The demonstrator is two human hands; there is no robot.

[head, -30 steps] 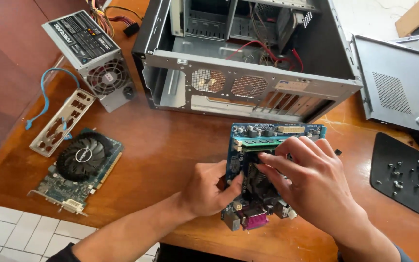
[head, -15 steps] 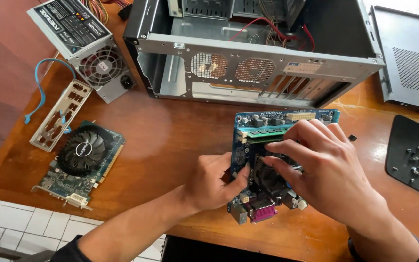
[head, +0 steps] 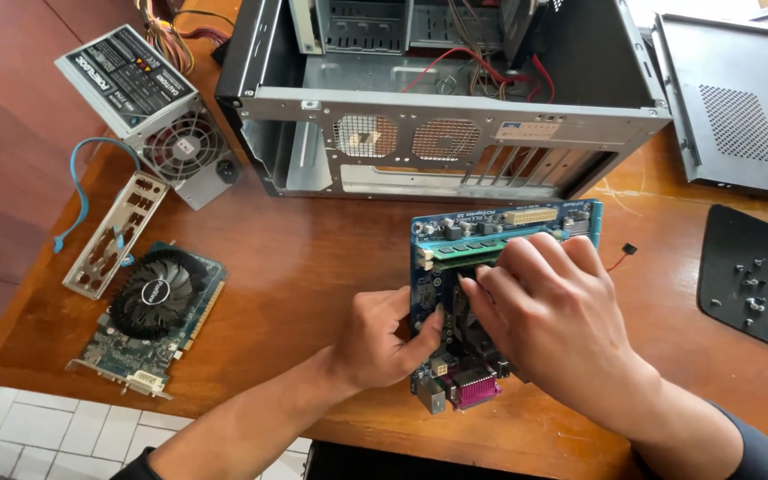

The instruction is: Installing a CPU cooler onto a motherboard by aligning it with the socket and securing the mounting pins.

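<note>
Reddish-brown wood makes up the desk point(head: 295, 267), with pale floor tiles showing past its near left corner. Near the front edge, right of centre, lies a blue circuit board point(head: 526, 227) with a long green memory strip point(head: 464, 251) seated across its far end and a pink port block at its near edge. The left hand point(head: 384, 342) pinches the board's left rim in a narrow grip, thumb pressed on top. The right hand point(head: 553, 311) covers the middle of the board with fingers curled down; what its grip closes on is hidden, so I cannot tell.

Just behind the board stands an open computer case point(head: 455, 124) of grey metal, holding red, black and other loose wires and empty drive bays. To the right lies its grey side panel point(head: 740, 116), and nearer, a black mat point(head: 757, 276) carries scattered small screws. At the left, a graphics card point(head: 157, 302) with a round black fan rests flat. Beyond it is a silver port plate point(head: 113, 236) beside a blue cable point(head: 82, 191), then a grey power supply box point(head: 157, 111) with a white-and-black label on top and yellow wires trailing behind.
</note>
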